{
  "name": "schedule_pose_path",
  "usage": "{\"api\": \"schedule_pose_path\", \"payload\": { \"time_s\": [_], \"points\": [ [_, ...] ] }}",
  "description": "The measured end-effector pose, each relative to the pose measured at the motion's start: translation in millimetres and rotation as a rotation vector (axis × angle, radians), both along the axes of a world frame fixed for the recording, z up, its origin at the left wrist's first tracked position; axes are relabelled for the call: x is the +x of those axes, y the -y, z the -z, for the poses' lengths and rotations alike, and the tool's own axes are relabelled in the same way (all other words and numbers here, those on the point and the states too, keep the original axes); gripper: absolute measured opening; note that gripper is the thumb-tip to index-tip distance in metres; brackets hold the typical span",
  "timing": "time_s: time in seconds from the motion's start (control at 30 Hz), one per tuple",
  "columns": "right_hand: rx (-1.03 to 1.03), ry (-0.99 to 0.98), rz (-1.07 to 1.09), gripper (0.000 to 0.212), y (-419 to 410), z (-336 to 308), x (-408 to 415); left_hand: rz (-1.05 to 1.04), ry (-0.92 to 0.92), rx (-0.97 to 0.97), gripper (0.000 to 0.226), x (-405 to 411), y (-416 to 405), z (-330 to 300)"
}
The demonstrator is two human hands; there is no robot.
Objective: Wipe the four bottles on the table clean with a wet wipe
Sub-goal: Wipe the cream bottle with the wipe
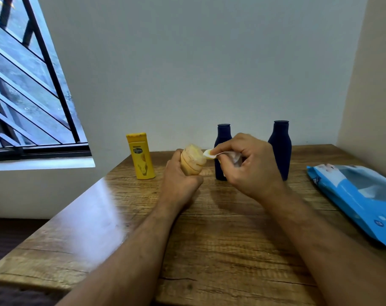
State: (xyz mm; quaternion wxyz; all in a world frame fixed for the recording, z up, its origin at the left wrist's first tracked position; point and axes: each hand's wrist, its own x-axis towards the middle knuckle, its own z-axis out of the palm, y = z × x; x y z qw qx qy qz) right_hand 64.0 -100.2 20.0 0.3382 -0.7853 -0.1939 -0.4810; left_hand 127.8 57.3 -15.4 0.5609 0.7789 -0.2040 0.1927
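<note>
Now the left hand [178, 173] grips a yellow bottle [192, 161]; the right hand [247, 164] pinches the wipe [209, 154] against its cap. Likely next: wiping the body.

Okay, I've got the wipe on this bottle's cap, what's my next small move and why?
Probably drag the wet wipe down from the cap over the sides of the orange bottle. The left hand grips that bottle low, and the right hand pinches the wipe against its top only.
</note>
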Motion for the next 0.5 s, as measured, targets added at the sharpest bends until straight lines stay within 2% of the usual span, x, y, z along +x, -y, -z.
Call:
{"api": "schedule_pose_path", "payload": {
  "time_s": [0.17,0.37,0.5],
  "points": [
    [-0.174,-0.114,-0.012,0.015,0.3,2.3,1.7,0.048,0.054,0.133,0.042,0.7,2.7,3.4],
    [-0.080,-0.065,0.044,0.012,-1.9,1.6,5.0,0.053,0.075,0.106,0.044,6.4,2.6,3.9],
    [-0.133,-0.102,-0.073,0.010,-0.5,1.2,0.4,0.015,0.100,0.145,0.042,5.9,0.9,5.5]
  ]
}}
